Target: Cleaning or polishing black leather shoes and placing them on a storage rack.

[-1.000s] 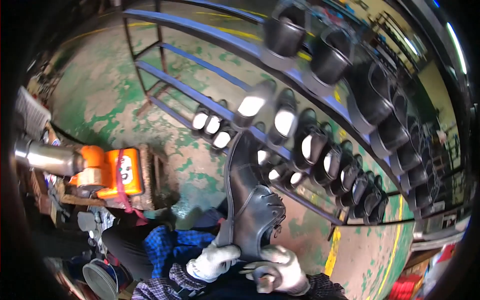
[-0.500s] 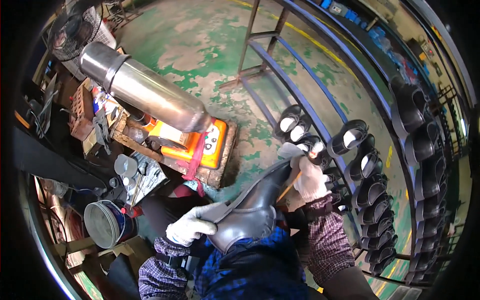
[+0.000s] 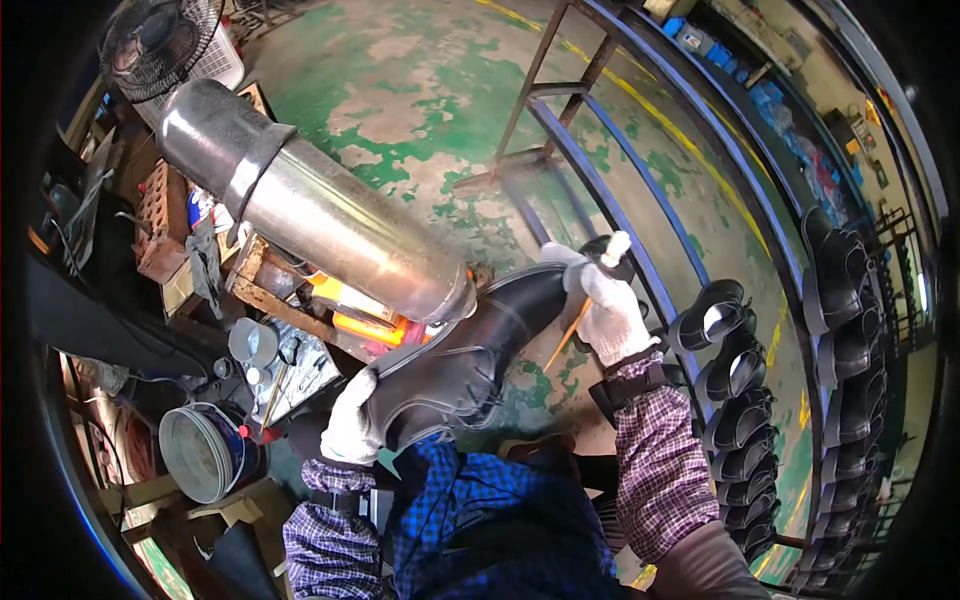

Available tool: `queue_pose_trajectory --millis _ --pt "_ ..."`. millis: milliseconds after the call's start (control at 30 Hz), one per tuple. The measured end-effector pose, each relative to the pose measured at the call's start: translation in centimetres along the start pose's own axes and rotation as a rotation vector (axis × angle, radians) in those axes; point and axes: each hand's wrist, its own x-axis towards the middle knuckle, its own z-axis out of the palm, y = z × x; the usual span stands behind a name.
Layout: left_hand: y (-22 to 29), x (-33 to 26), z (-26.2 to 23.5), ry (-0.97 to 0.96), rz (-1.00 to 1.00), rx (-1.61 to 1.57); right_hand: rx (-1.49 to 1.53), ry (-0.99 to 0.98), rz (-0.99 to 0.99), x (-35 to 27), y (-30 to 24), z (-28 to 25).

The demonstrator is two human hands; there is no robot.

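A black leather lace-up shoe (image 3: pixel 440 383) is held in front of me, slanting from lower left to upper right. My left hand (image 3: pixel 350 422), in a white glove, is closed round the lower-left end of it, by the sole edge. At the shoe's upper-right end, my gloved right hand (image 3: pixel 612 322) grips it and also keeps a thin wooden-handled brush (image 3: pixel 567 336) with a white tip between its fingers. Just beyond the shoe, the lower end of a big metal cylinder (image 3: pixel 340 225) lies very close to its sole edge; I cannot tell whether they touch.
An orange machine (image 3: pixel 365 328) sits under the cylinder. To the left are a grey bucket (image 3: pixel 197 455), a messy small tray (image 3: pixel 300 375) with cups, and a fan (image 3: pixel 160 50). On the right, blue-railed racks (image 3: pixel 640 235) carry rows of black shoes (image 3: pixel 742 430).
Both hands have carried the shoe forward from my lap, up to the cylinder's lower end. The brush has stayed in my right hand, its white tip now further up. My view has shifted slightly.
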Motion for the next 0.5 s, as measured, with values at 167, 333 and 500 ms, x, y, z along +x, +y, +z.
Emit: queue_pose_trajectory --millis 167,333,500 --pt "-0.8 -2.6 -1.5 0.105 -0.177 -0.260 0.144 0.103 0.131 -1.6 0.2 2.2" --pt "-1.7 -2.5 0.8 0.133 -0.267 -0.102 0.199 0.165 0.066 -4.4 2.0 -4.2" --pt "-2.8 1.5 0.0 -0.133 -0.854 -0.993 0.137 0.383 -0.082 -6.2 0.2 -6.7"
